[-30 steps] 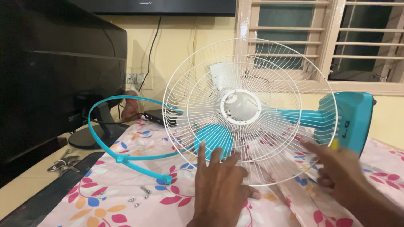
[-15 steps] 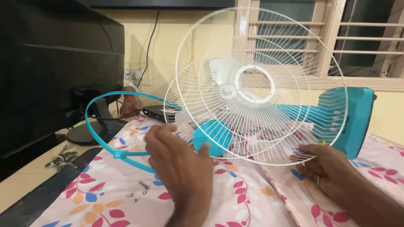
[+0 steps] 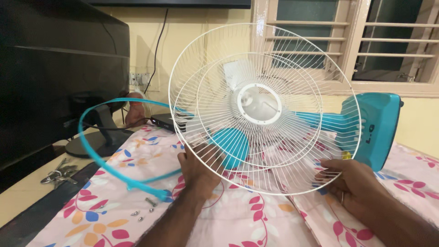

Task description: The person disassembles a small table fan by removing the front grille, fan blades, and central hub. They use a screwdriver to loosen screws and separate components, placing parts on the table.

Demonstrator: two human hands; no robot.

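I hold a round white wire fan grille [image 3: 292, 59] upright in front of me. My left hand [image 3: 197, 167] grips its lower left rim, fingers curled through the wires. My right hand [image 3: 350, 180] grips the lower right rim. Behind the grille lies a teal fan: a teal blade [image 3: 231, 145], a white motor hub [image 3: 256, 101], a second white grille, and a teal base [image 3: 377, 128] at the right. A teal plastic rim ring [image 3: 98, 158] lies opened at the left, on the floral cloth [image 3: 256, 219].
Several small screws [image 3: 144, 209] lie on the cloth near the ring's end. A dark monitor [image 3: 59, 77] on its stand sits at the left, keys [image 3: 55, 174] beside it. A black box [image 3: 164, 122] and wall sockets are behind; a barred window at the back right.
The grille has been lifted off the fan and now faces me upright. My left hand moved from the cloth onto its lower left rim; my right hand holds the lower right rim.
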